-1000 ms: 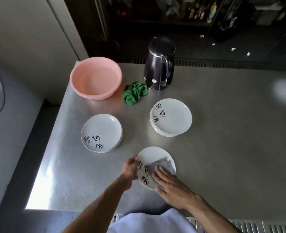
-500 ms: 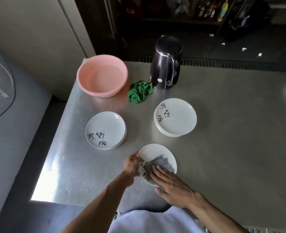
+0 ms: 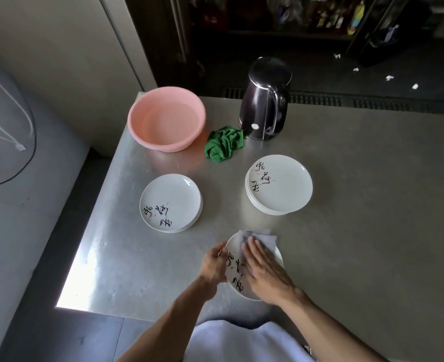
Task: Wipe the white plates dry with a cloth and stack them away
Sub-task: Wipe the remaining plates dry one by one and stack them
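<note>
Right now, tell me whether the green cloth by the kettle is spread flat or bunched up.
Bunched up: the green cloth lies in a crumpled heap of folds between the pink basin and the kettle.

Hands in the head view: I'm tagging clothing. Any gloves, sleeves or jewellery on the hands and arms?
The left hand and right hand are bare: no gloves, no visible rings or watch. The left forearm and right forearm are uncovered to the frame's edge, no sleeves showing. A pale garment covers the torso.
</note>
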The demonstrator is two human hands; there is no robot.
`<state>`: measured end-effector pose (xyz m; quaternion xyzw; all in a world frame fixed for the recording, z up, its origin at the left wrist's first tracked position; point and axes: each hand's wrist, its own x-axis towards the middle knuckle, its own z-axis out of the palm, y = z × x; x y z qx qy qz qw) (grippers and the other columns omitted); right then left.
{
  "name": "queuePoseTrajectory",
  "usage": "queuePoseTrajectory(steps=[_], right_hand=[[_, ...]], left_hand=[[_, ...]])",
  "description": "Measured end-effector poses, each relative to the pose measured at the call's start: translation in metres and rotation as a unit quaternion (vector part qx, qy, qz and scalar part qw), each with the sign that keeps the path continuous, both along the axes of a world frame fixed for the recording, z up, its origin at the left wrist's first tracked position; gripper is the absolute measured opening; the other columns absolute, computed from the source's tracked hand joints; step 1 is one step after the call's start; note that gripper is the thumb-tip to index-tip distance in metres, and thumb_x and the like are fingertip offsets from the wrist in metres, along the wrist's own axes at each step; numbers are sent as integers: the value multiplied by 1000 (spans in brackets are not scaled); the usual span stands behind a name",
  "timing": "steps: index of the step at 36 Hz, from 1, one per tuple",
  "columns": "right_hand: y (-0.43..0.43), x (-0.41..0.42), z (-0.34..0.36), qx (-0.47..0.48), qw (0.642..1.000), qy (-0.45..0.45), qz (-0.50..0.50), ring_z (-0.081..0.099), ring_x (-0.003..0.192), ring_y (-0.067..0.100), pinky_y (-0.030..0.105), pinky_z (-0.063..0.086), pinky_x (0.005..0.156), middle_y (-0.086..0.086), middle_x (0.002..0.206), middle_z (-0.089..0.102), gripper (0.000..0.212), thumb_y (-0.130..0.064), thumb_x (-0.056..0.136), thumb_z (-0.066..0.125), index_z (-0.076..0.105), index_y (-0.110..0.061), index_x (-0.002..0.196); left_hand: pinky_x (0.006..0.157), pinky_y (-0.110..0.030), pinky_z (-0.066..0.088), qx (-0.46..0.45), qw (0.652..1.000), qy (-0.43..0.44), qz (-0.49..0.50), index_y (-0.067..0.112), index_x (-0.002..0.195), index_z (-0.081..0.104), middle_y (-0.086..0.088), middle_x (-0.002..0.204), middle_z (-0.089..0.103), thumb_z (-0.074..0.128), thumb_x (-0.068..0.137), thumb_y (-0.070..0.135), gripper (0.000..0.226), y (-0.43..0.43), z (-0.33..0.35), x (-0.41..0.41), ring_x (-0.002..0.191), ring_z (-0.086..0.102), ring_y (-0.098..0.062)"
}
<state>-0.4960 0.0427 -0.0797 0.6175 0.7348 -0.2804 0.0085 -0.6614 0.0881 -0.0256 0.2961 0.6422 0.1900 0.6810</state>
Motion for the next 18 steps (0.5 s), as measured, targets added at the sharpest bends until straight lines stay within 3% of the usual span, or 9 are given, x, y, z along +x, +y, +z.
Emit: queuePoseTrajectory(steps=[3,5,8,11,14,18], right_hand=[[0,-1,2,-53,990,-61,-119,-11,154,28,38,-5,124,17,164,-15,69,-46,106,23,0,-8,159],[3,-10,5,-76,987,-46,-132,-11,153,28,39,-6,124,17,165,-14,69,-45,106,23,-1,-8,159],[4,-20,7,-37,999,13,-29,-19,152,21,29,-20,118,10,164,-18,68,-42,106,26,-3,-9,159],[6,-21,8,-31,997,65,29,-27,146,4,18,-21,114,0,165,-16,67,-43,106,28,-2,-15,159],[6,-12,4,-36,999,17,8,-18,152,15,26,-15,120,4,163,-21,67,-44,106,25,-2,-15,159],[12,-13,10,-86,987,-51,-129,-12,153,25,41,-9,124,16,164,-15,68,-48,106,17,0,-9,159]], left_hand=[[83,-54,62,5,1000,4,4,28,130,66,-17,115,73,39,112,30,32,0,-1,0,96,71,-28],[85,-57,62,7,1000,0,-9,31,129,65,-16,114,74,38,113,29,32,0,-1,2,100,72,-30],[81,-52,64,2,1000,-14,-25,38,121,68,-3,110,78,40,113,31,30,-1,-2,2,102,75,-25],[74,-45,65,3,999,-20,-29,38,116,71,9,103,79,41,112,29,31,-2,-2,-1,95,76,-13],[70,-47,64,13,1000,-8,-10,33,121,70,-5,105,78,42,112,25,31,-1,-3,-4,92,76,-23],[80,-55,62,10,996,1,84,24,127,64,-17,112,71,42,111,24,27,-1,-7,-5,100,69,-32]])
